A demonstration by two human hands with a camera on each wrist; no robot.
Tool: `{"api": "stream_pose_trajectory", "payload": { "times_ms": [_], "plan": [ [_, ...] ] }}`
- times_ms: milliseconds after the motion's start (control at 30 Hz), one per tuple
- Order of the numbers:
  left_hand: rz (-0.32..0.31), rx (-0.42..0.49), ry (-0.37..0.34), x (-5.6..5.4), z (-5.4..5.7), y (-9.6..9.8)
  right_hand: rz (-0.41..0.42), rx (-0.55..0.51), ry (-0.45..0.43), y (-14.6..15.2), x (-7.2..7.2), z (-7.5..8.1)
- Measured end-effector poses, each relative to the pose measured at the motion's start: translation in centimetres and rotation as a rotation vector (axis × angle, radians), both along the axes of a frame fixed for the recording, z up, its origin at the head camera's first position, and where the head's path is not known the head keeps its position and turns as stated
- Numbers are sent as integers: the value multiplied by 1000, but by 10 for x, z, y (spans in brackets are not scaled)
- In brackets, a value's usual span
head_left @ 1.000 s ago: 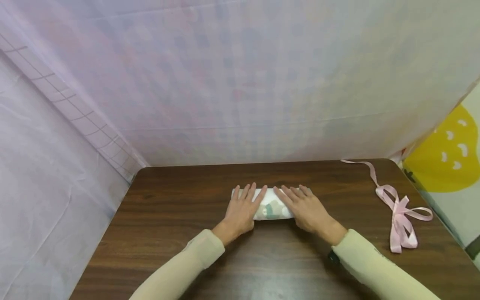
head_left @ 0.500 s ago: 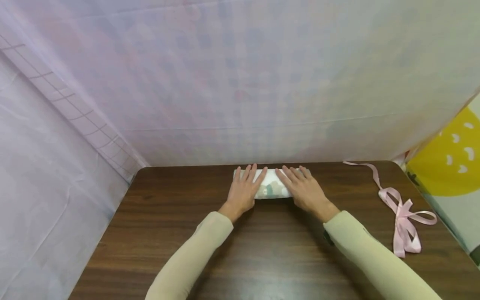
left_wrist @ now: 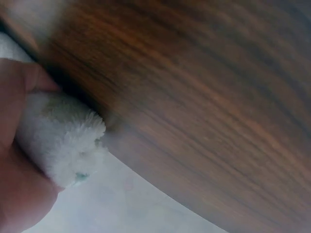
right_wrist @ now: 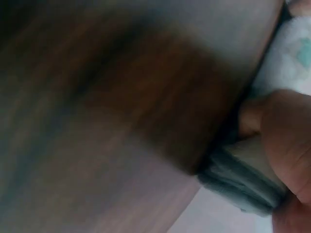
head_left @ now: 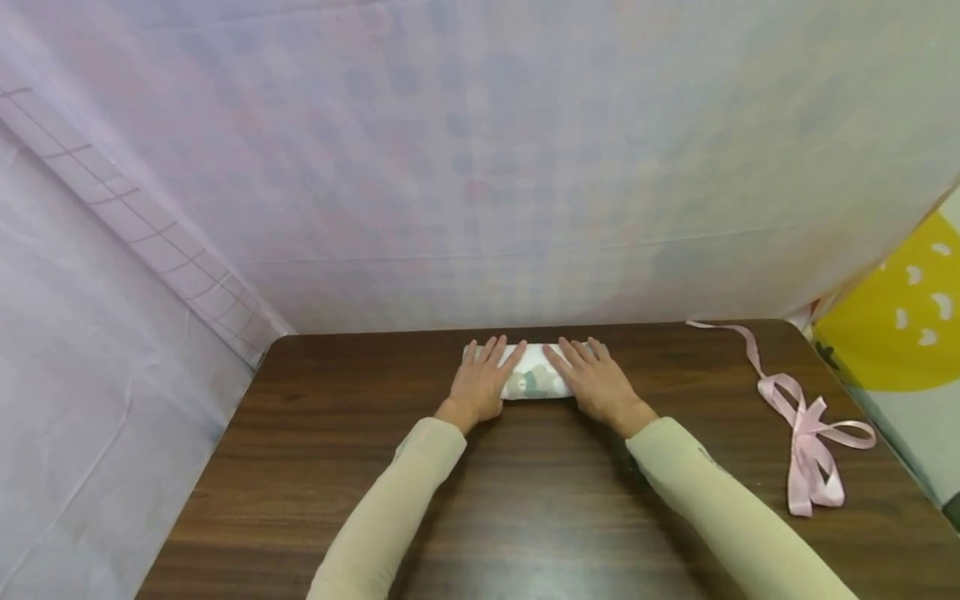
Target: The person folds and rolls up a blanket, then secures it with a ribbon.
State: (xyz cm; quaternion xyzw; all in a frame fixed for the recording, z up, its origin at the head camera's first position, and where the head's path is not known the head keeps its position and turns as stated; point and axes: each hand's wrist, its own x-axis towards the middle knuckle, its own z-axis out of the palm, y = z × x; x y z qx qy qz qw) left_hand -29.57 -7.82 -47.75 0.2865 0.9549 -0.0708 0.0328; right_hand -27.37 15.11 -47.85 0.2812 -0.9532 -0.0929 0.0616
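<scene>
A rolled-up white towel (head_left: 534,373) with a pale green and beige print lies crosswise near the far edge of the table. My left hand (head_left: 480,379) rests over its left part, fingers straight and spread. Over the right part lies my right hand (head_left: 594,379), its fingers also extended, and a bare stretch of towel shows between the thumbs. In the left wrist view the fluffy end of the towel (left_wrist: 73,141) sticks out past the hand. Folded grey-green layers at the towel's other end (right_wrist: 243,179) show in the right wrist view, beside the hand.
A pink ribbon (head_left: 810,446) with loops lies on the right side of the dark wooden table (head_left: 315,467), its tail reaching the back edge. A pale patterned curtain (head_left: 480,167) hangs behind the table, and a white sheet (head_left: 97,400) hangs at the left.
Both hands and the towel have moved away from the body toward the table's far edge, then shifted slightly left. The ribbon has stayed in place on the table.
</scene>
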Motion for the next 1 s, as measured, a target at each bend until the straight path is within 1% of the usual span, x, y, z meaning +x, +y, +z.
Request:
{"api": "stream_pose_trajectory", "payload": {
  "times_ms": [133,233,367,467,567,700,767,800,867,933,1000],
  "plan": [
    [16,38,-56,0,-2,-1,-15,-84,-104,-1,0,0],
    [28,56,-79,2,-4,-1,-15,-148,-140,0,1,-2],
    [42,66,-95,3,-3,1,-10,-183,-157,1,0,-4],
    [55,63,-108,3,-3,2,10,-232,-187,4,1,-2],
    [59,68,-113,4,-3,4,35,-308,-228,10,4,2],
    [55,83,-105,4,-2,5,70,-441,-233,24,10,9],
    [56,81,-103,4,-3,5,68,-506,-221,32,13,12],
    [57,81,-106,4,-3,5,56,-539,-214,36,15,14],
    [60,80,-111,3,-5,5,3,-591,-203,48,19,18],
    [60,78,-116,3,-5,5,-84,-611,-160,64,24,22],
    [60,81,-118,3,-6,4,-190,-637,-113,81,28,27]
  ]
}}
